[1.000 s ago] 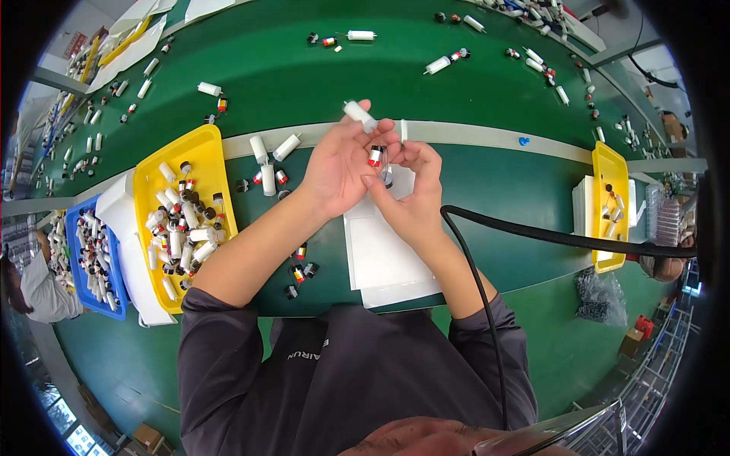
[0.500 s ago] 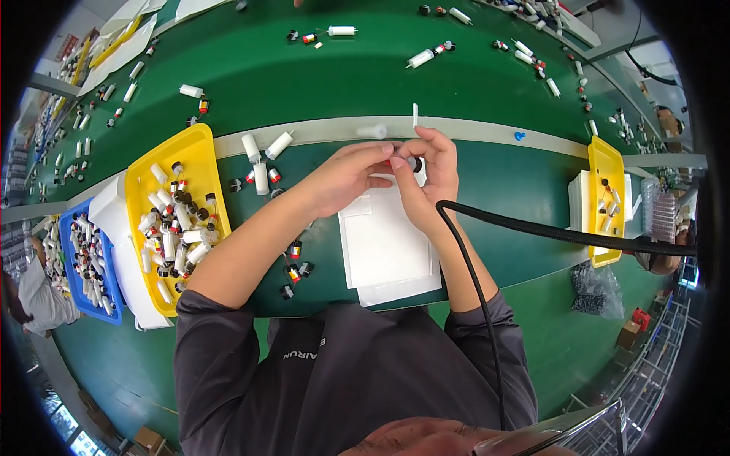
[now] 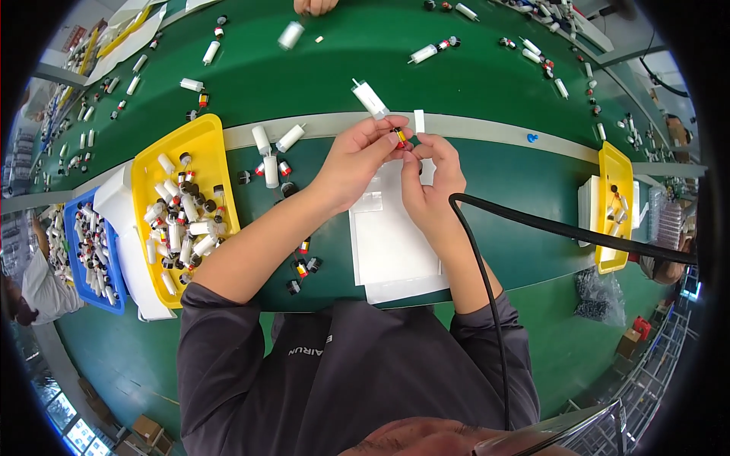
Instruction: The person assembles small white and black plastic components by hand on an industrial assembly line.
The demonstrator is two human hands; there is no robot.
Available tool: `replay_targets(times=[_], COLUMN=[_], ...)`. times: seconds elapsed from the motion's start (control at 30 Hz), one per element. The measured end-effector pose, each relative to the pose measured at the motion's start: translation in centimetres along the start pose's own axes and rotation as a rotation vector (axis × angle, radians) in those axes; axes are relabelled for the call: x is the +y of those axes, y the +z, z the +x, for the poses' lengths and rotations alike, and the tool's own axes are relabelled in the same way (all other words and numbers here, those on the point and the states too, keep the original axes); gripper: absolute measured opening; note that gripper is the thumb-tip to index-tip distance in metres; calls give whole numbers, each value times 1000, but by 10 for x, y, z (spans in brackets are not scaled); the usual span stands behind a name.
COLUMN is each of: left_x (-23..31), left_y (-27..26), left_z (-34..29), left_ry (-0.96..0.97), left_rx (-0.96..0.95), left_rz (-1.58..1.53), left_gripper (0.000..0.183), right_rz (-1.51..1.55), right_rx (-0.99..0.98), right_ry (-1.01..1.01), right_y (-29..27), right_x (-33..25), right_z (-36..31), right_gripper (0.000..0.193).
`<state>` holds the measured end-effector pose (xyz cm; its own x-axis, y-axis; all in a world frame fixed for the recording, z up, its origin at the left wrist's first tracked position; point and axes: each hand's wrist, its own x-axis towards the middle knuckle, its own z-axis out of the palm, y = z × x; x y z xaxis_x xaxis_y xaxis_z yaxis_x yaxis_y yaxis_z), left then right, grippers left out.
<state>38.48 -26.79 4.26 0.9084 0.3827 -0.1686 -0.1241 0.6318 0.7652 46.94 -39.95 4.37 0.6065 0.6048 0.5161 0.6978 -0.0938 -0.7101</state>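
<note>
In front of me, my left hand (image 3: pixel 356 163) pinches a small red, yellow and black part (image 3: pixel 400 137) between thumb and fingers. A white cylinder (image 3: pixel 369 99) with a thin tip points up and away from these fingertips; it seems to belong with the small part. My right hand (image 3: pixel 435 173) has its thumb and index finger closed at the near end of the same part. Beyond the right index finger stands a narrow white strip (image 3: pixel 419 120); whether that hand holds it, I cannot tell. Beneath both hands lie white sheets (image 3: pixel 395 243) on the green table.
At left are a yellow tray (image 3: pixel 230 182) of white cylinders and black-capped parts, and a blue tray (image 3: pixel 114 292). Loose white cylinders (image 3: pixel 271 172) lie beside my left forearm. A black cable (image 3: pixel 563 230) crosses my right forearm. Another person's hand (image 3: pixel 315 6) is at the far edge.
The white cylinder, blurred before, now shows clearly and stands farther out beyond my left fingers. The coloured part has come into sight between my hands. Across the table, the other person's hand has come farther in.
</note>
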Motion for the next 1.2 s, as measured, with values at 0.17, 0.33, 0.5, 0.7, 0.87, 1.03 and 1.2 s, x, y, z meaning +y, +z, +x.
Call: replay_targets(times=[0.17, 0.33, 0.5, 0.7, 0.87, 1.03, 1.2], left_x=[3, 6, 6, 8, 9, 5, 5], left_y=[-2, -4, -6, -6, -7, -10, -5], left_z=[-3, -1, 1, 2, 1, 2, 3], left_ry=[21, 34, -3, -22, -36, -42, -33], left_rx=[-43, -47, -33, -66, -98, -129, -85], left_rz=[34, 80, 137, 242, 215, 217, 254], left_gripper=[29, 31, 36, 42, 43, 40, 38], right_rz=[15, 56, 324, 677, 686, 671, 685], right_rx=[37, 11, 29, -76, -76, -79, -90], right_ry=[-69, -53, 64, 519, 500, 464, 523], right_y=[7, 2, -22, -27, -16, -16, -17], right_x=[6, 2, 13, 5, -7, 0, -1], right_z=[-2, 2, 16, 22, 23, 24, 26], right_gripper=[39, 31, 17, 15, 22, 23, 25])
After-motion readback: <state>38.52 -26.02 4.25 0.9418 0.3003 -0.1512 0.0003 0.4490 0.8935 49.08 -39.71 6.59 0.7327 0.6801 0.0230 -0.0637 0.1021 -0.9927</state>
